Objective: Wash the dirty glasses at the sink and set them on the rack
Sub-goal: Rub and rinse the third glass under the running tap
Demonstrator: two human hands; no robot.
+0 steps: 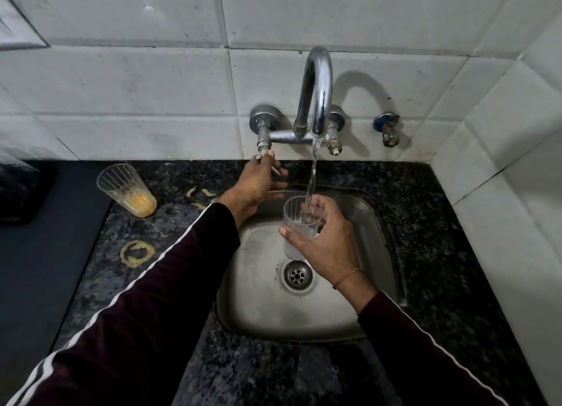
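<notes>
My right hand [327,247] grips a clear ribbed glass [299,223] upright over the steel sink [261,299], thumb in front and fingers round the back. Water runs from the chrome tap spout [316,92] straight into this glass. My left hand [258,183] reaches to the left tap handle [267,159] and pinches its lever between thumb and fingers. A second ribbed glass [126,189] with yellow-orange residue at the bottom stands on the dark granite counter [158,223], left of the sink. No rack shows in this view.
Yellow spill marks lie on the counter: a ring [137,253] and small streaks [200,194]. A dark object [18,189] sits at the far left. A second valve [389,131] juts from the tiled wall. The tiled right wall [501,207] closes in the corner.
</notes>
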